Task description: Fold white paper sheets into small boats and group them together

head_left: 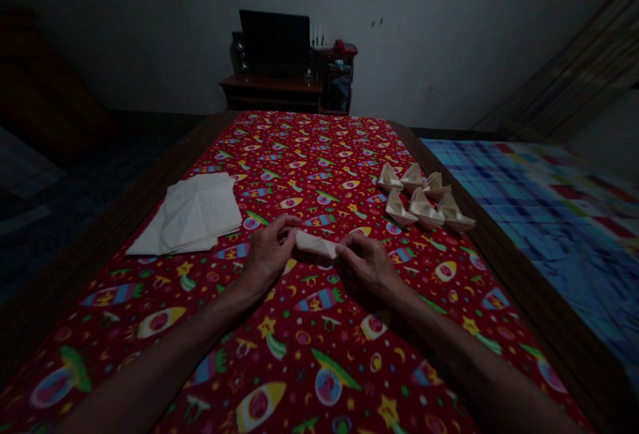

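Observation:
A small folded strip of pale paper [316, 245] is held level between my two hands, just above the red patterned cloth. My left hand [272, 247] pinches its left end between thumb and fingers. At the other end, my right hand [367, 259] grips the paper the same way. To the left lies a stack of pale paper sheets [200, 214], fanned unevenly. On the right stand several folded paper boats [426, 210] in two rows, with pointed middles.
The red cloth [309, 314] with rockets and stars covers a table with dark wooden edges [524, 301]. Beyond its far end are a monitor [274, 41] and a red telephone [345, 48] on a wooden desk [272, 86]. Blue checked bedding [564, 241] lies at right.

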Tool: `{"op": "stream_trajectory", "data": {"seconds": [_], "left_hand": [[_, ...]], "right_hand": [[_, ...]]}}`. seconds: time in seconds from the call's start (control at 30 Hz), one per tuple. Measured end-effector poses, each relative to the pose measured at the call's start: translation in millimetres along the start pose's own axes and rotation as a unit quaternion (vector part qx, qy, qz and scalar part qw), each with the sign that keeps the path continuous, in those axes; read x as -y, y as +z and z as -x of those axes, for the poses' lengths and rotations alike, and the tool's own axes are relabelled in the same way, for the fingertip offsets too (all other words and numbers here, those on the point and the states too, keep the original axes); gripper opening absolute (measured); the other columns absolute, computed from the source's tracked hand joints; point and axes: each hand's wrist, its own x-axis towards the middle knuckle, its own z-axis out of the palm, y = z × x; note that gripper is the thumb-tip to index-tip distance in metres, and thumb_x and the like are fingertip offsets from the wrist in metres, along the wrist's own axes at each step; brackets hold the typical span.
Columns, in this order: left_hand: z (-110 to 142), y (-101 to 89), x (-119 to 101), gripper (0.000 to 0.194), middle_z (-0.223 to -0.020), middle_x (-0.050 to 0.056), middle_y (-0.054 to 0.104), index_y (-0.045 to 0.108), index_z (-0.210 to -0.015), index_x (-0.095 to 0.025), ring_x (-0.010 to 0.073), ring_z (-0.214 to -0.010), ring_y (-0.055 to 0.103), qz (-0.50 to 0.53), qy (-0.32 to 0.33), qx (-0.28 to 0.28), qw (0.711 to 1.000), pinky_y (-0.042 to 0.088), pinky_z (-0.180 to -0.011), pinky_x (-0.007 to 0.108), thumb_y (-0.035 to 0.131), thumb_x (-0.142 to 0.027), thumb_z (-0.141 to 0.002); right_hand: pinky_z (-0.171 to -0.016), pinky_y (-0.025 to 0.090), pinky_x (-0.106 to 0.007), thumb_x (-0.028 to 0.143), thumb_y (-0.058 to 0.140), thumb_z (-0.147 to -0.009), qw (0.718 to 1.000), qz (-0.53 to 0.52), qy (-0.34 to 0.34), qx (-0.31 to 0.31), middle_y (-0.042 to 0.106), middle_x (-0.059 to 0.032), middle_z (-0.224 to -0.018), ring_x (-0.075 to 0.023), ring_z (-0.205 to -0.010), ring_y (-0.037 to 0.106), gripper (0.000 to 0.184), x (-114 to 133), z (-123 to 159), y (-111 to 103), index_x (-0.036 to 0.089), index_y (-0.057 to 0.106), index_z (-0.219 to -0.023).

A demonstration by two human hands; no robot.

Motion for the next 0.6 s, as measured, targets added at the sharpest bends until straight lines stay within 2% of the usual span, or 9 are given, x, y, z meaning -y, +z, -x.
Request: {"op": "stream_trajectory", "data": {"seconds": [0.2,0.3,0.37,0.5,0.6], "left_hand": [[-2.2,-0.9,4.6,0.016,-0.077,0.0,0.069,0.064,-0.086,-0.019,0.0141,-0.07,0.064,0.0,-0.028,0.028,0.999,0.05,-0.065,0.021,0.051,-0.023,-0.078],[-4.0,-1.2,5.7,0.02,-0.075,0.001,0.068,0.064,-0.09,-0.017,0.0145,-0.065,0.063,0.006,-0.047,0.047,0.998,0.05,-0.061,0.023,0.05,-0.025,-0.078],[-6.1,-2.3,6.2,0.025,-0.076,0.002,0.067,0.063,-0.096,-0.015,0.015,-0.064,0.063,0.025,-0.057,0.083,0.995,0.049,-0.06,0.023,0.048,-0.028,-0.079],[-9.0,-4.0,6.7,0.035,-0.079,0.002,0.066,0.059,-0.106,-0.016,0.0158,-0.071,0.063,0.075,-0.037,0.159,0.984,0.049,-0.061,0.024,0.052,-0.038,-0.08],[-9.6,-3.6,8.6,0.032,-0.077,0.001,0.064,0.06,-0.1,-0.017,0.0154,-0.07,0.061,0.093,-0.025,0.19,0.977,0.048,-0.061,0.024,0.059,-0.038,-0.075]], "right_hand": [[-0.056,0.039,-0.022,0.027,0.053,-0.083,0.995,0.093,-0.037,0.015,0.06,0.0003,-0.065,-0.0124,-0.06,0.055,0.014,-0.2,-1.0,-7.7,0.018,0.058,-0.073],[-0.056,0.037,-0.023,0.026,0.051,-0.085,0.991,0.12,-0.048,0.028,0.059,0.0,-0.066,-0.0124,-0.06,0.054,0.014,2.6,-0.4,-10.0,0.018,0.057,-0.075],[-0.056,0.037,-0.023,0.026,0.05,-0.085,0.989,0.129,-0.06,0.038,0.058,-0.0004,-0.067,-0.0126,-0.06,0.053,0.014,4.4,-0.2,-10.6,0.018,0.055,-0.075],[-0.058,0.037,-0.024,0.023,0.048,-0.085,0.986,0.131,-0.088,0.058,0.058,-0.001,-0.07,-0.013,-0.063,0.052,0.011,7.1,0.7,-10.7,0.018,0.053,-0.076],[-0.059,0.038,-0.024,0.022,0.047,-0.086,0.983,0.124,-0.112,0.07,0.057,-0.0015,-0.072,-0.0133,-0.065,0.052,0.01,6.7,1.9,-10.0,0.019,0.052,-0.078]]}}
